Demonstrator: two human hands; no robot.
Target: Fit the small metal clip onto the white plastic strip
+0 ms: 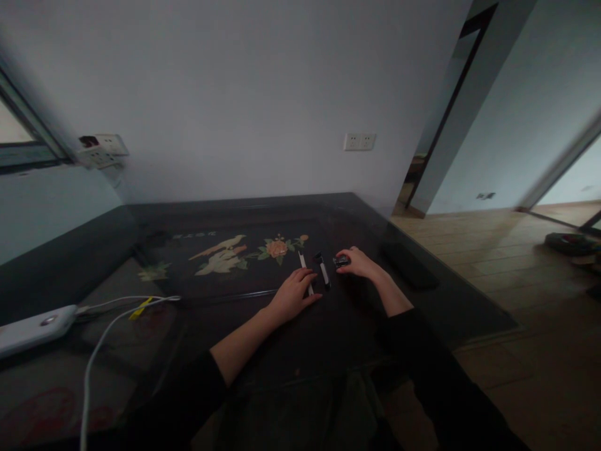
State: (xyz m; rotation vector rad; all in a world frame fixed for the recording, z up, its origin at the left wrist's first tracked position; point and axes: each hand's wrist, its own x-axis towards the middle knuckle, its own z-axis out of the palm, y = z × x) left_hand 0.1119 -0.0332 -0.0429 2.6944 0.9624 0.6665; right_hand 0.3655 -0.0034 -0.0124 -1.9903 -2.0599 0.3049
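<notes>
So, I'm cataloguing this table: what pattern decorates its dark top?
Head view: the dark glossy table top bears an inlaid cream bird beside an orange flower.

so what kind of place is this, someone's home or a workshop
Most likely a room in a home: a dark glass-topped table with a bird-and-flower inlay, plain walls with a wall socket, and wood flooring leading to a doorway.
</notes>
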